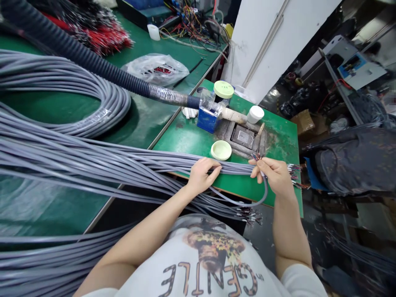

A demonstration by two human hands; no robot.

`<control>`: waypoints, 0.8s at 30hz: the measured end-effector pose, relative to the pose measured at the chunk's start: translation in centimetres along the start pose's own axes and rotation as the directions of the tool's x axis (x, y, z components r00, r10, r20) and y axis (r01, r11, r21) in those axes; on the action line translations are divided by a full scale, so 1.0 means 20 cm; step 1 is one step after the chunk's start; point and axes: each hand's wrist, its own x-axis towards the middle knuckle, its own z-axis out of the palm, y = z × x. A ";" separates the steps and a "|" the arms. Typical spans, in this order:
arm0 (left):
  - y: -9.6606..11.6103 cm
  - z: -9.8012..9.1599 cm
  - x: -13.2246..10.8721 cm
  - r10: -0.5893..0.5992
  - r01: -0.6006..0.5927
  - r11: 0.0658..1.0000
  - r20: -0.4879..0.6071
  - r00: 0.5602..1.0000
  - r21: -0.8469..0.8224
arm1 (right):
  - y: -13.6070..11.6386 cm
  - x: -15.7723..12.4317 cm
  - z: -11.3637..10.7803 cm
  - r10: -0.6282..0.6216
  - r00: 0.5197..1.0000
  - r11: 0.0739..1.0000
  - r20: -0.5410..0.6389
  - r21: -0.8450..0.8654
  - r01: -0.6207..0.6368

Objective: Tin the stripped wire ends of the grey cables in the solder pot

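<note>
A thick bundle of grey cables (93,161) runs from the left across the green bench (192,142). My left hand (202,174) rests on this bundle, fingers closed round a few strands. My right hand (274,173) pinches the end of a single grey cable (244,203), which loops down under the hand. That cable's stripped coloured wire tips (256,156) point up toward a small metal solder pot (243,136) set in the bench. More stripped cable ends (295,171) stick out past my right hand, and others hang below the bench edge (250,214).
A dark corrugated hose (93,62) ends over the pot. Beside it stand a blue box (206,119), a pale green lid (220,150), a green-capped jar (223,90) and a white cap (255,114). A coil of grey cable (77,99) and a plastic bag (156,68) lie on the left table.
</note>
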 end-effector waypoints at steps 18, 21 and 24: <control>0.38 0.12 0.04 -0.350 0.494 0.307 0.386 0.853 -0.813 | 0.03 -0.17 0.11 0.009 0.993 0.997 0.122 0.072 -0.018; 0.40 0.14 0.05 -0.386 0.492 0.221 0.387 0.837 -0.842 | 0.03 -0.18 0.12 0.002 0.990 0.998 0.143 0.063 -0.011; 0.41 0.14 0.05 -0.422 0.488 0.215 0.370 0.828 -0.846 | 0.04 -0.19 0.14 0.011 0.989 0.997 0.150 0.070 -0.022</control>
